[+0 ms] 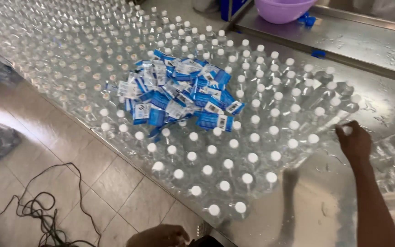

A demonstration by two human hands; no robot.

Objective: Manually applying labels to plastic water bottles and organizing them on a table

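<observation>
While the right hand [354, 141] closes its fingers over a white-capped bottle [346, 130] at the block's right edge on the bench [344, 41], upright; left hand [161, 236] hangs low, grip untellable, farther off.

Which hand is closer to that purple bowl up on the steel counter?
Right. The right hand grips a bottle cap well below the purple bowl; the left hand sits at the bottom edge, much farther.
</observation>
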